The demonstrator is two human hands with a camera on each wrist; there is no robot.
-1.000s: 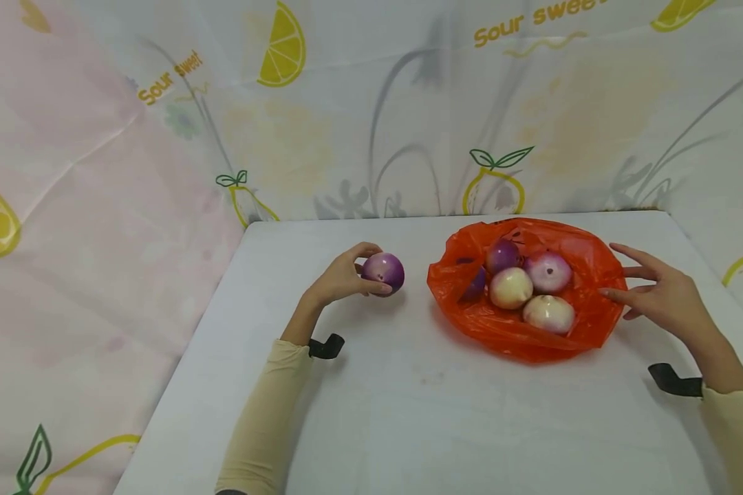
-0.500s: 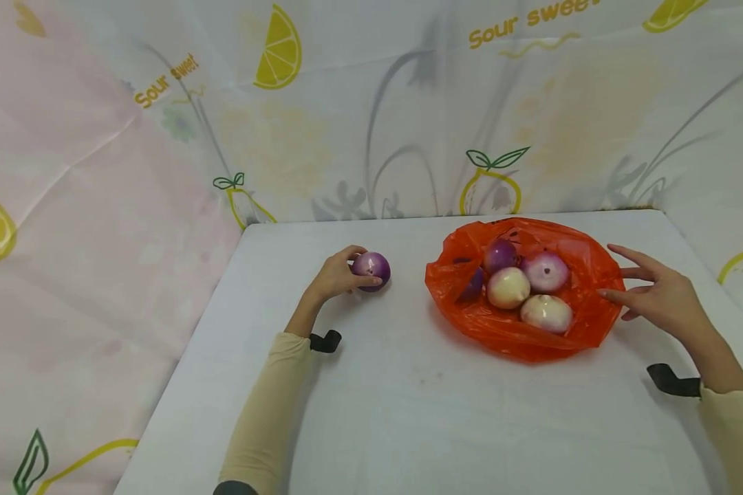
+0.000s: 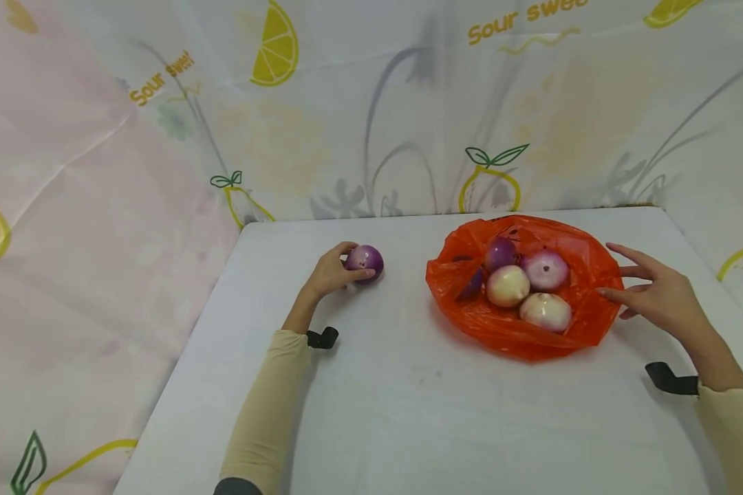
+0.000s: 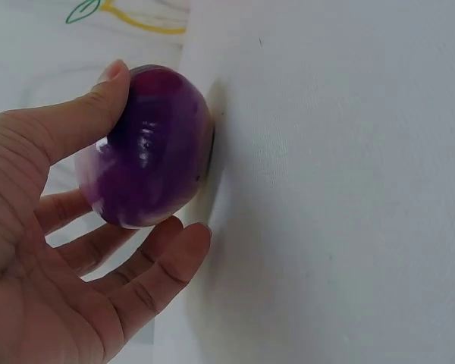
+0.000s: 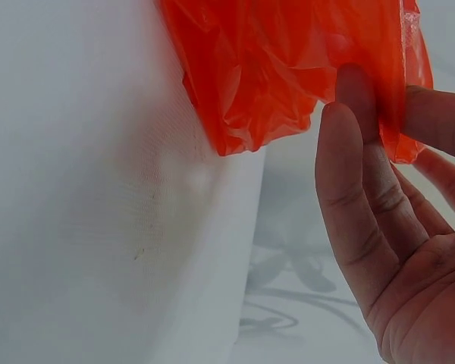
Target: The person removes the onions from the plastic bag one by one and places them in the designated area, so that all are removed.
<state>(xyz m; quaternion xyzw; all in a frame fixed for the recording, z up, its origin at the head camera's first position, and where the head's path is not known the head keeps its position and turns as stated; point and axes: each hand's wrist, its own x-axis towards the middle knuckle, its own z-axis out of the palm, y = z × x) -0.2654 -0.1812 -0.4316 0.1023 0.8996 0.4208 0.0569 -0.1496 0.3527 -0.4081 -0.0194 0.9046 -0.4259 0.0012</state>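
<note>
My left hand (image 3: pixel 334 270) grips a purple onion (image 3: pixel 365 264) between thumb and fingers, on the left part of the table. In the left wrist view the thumb lies across one side of the onion (image 4: pixel 148 148) and the fingers curl at the other. The onion is at or just over the white surface; I cannot tell whether it touches. On the right, an orange-red plastic bag (image 3: pixel 520 347) sits with its mouth spread, holding several purple and whitish onions (image 3: pixel 545 269). My right hand (image 3: pixel 667 297) pinches the bag's right rim, and the right wrist view shows the plastic (image 5: pixel 280 68) between thumb and fingers.
A white-covered table (image 3: pixel 439 426) lies under everything. Behind it hangs a pale cloth (image 3: pixel 322 124) printed with lemons and lettering. Between the onion in my left hand and the bag is a stretch of bare tabletop.
My left hand has carried the onion a little to the left, away from the bag. The right hand keeps its hold on the bag's rim, and the bag stays in place.
</note>
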